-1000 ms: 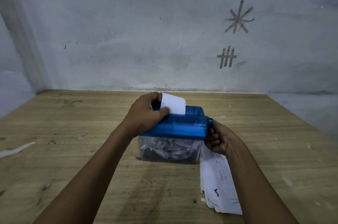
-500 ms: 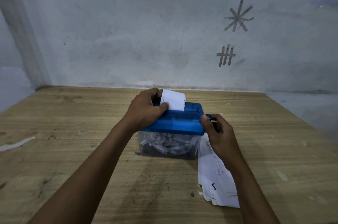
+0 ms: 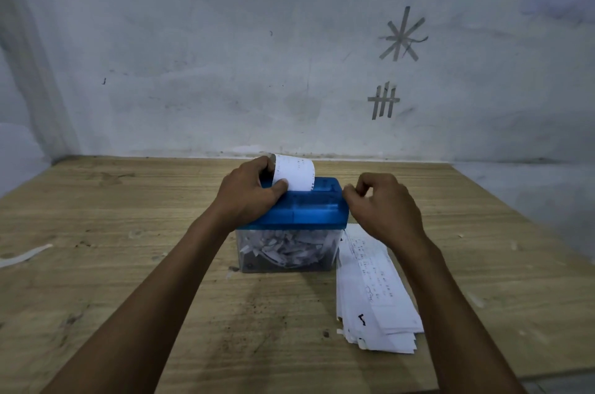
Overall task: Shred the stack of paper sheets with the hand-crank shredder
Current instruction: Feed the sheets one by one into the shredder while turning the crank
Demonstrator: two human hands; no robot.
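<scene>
A small hand-crank shredder with a blue top (image 3: 309, 210) and a clear bin (image 3: 289, 248) full of white shreds stands mid-table. A white paper sheet (image 3: 294, 174) sticks up out of its slot. My left hand (image 3: 248, 194) rests on the shredder's left end and pinches the sheet's left edge between thumb and fingers. My right hand (image 3: 383, 206) is at the shredder's right end, level with its top, fingers curled around the crank handle, which is hidden by the hand. The stack of paper sheets (image 3: 373, 290) lies on the table right of the bin, partly under my right forearm.
The wooden table (image 3: 128, 264) runs to a grey wall with tape marks (image 3: 402, 36) at the back. A loose white paper strip (image 3: 22, 255) lies near the table's left edge. Small scraps dot the right side of the table.
My right hand has swung from below the shredder's right end up to the level of its top, turning the crank. The left hand stays on the sheet.
</scene>
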